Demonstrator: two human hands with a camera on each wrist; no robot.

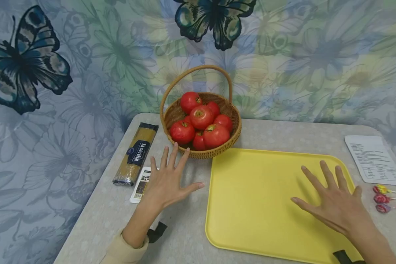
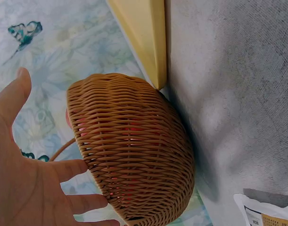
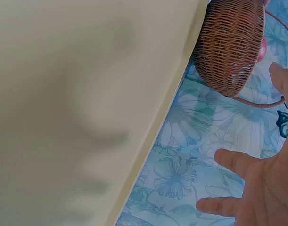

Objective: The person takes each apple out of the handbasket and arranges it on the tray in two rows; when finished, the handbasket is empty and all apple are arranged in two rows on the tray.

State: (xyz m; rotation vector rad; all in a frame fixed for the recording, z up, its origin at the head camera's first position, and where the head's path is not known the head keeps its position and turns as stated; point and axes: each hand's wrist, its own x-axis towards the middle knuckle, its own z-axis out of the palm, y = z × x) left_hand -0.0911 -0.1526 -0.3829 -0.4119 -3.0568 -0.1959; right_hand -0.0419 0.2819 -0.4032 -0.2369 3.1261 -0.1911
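My left hand is held over the table with its fingers spread and nothing in its grasp. Just beyond its fingertips stands a wicker basket with an arched handle, full of red tomatoes. In the left wrist view the woven side of the basket fills the middle. My right hand, fingers also spread and holding nothing, hovers over a yellow tray. Its shadow falls on the tray in the right wrist view.
Left of the basket lies a pack of spaghetti, with a small white-edged packet partly behind my left hand. At the right are a printed white sheet and three lollipops. Behind the table hangs a butterfly-patterned cloth.
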